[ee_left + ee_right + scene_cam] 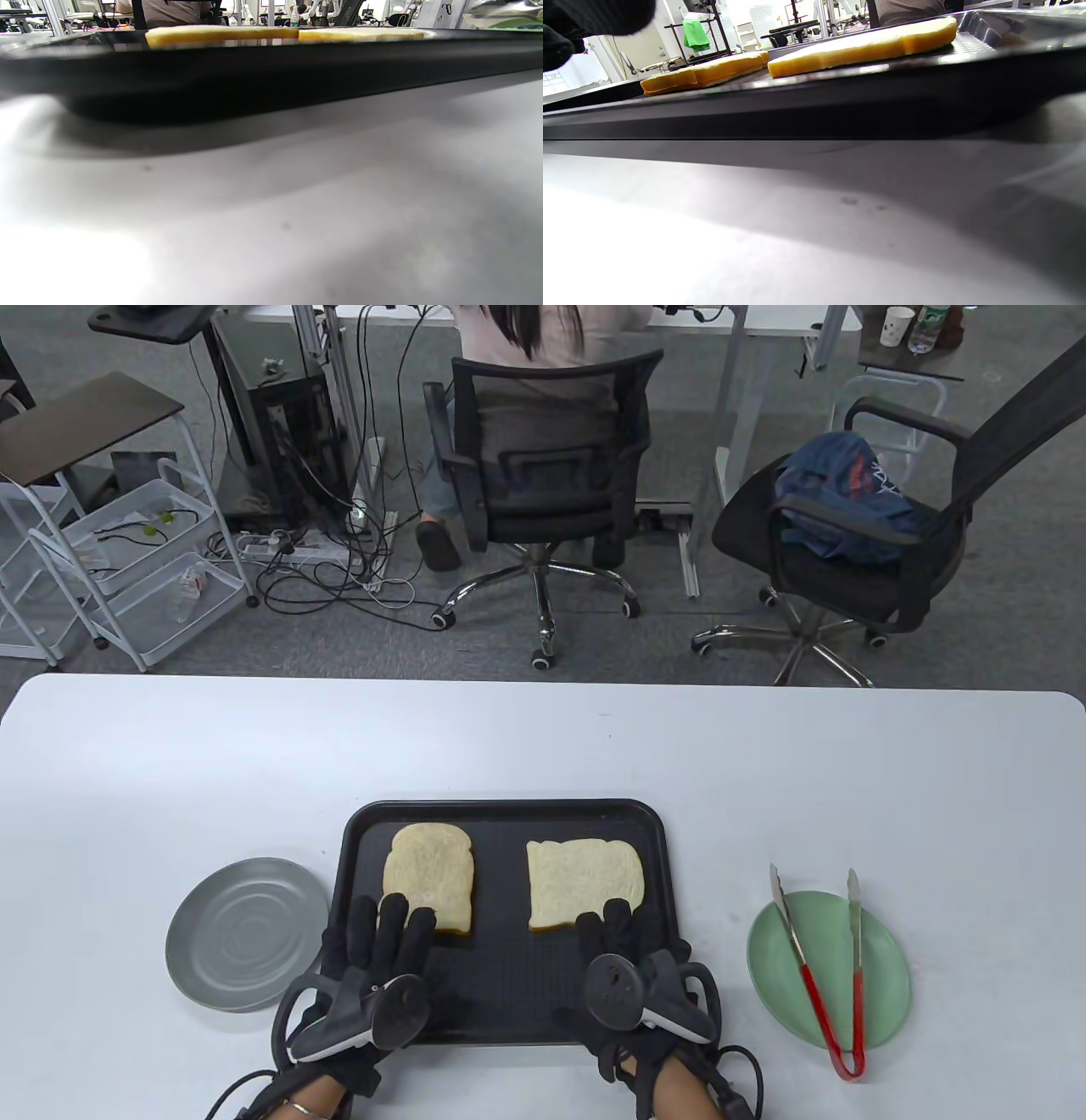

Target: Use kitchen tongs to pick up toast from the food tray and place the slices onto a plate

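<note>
A black food tray (509,976) lies near the table's front edge with two toast slices on it: the left slice (428,882) and the right slice (581,891). My left hand (386,933) lies flat on the tray, fingers straight, fingertips at the left slice's near edge. My right hand (611,933) lies flat too, fingertips at the right slice's near edge. Tongs (827,967) with red handles rest open on a green plate (882,976) to the right. Both wrist views look low across the table at the tray rim (271,63) and the toast (865,44).
A grey metal plate (242,933) sits left of the tray. Beyond the white table (543,746) stand two office chairs, a person seated with their back to me, a wire cart and floor cables.
</note>
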Motion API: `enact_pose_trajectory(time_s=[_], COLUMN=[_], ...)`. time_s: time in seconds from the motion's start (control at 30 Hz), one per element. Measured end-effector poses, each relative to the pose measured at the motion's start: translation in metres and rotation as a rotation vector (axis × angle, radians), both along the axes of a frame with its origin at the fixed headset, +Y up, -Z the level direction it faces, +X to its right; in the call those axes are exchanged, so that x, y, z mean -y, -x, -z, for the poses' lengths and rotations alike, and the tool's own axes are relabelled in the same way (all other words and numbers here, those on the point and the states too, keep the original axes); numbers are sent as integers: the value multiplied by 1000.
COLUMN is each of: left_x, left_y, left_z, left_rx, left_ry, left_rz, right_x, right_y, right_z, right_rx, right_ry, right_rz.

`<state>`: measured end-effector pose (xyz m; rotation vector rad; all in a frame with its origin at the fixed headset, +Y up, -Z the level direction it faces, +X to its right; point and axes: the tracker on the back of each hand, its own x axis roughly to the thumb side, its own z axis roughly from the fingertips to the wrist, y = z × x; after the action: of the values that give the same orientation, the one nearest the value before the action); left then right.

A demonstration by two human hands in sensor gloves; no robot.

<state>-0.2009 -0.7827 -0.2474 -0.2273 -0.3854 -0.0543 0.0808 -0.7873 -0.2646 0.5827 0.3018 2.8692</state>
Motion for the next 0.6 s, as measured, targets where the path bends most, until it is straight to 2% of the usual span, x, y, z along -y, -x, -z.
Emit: enact_pose_trajectory(time_s=[0.6], left_x=[0], left_y=[1], left_z=[1], left_rx=[-2], left_ry=[-10], left_rz=[-6], right_x=[0], right_y=[1], right_z=[-1], right_rx=[-2], right_ry=[-5], right_rz=[-1])
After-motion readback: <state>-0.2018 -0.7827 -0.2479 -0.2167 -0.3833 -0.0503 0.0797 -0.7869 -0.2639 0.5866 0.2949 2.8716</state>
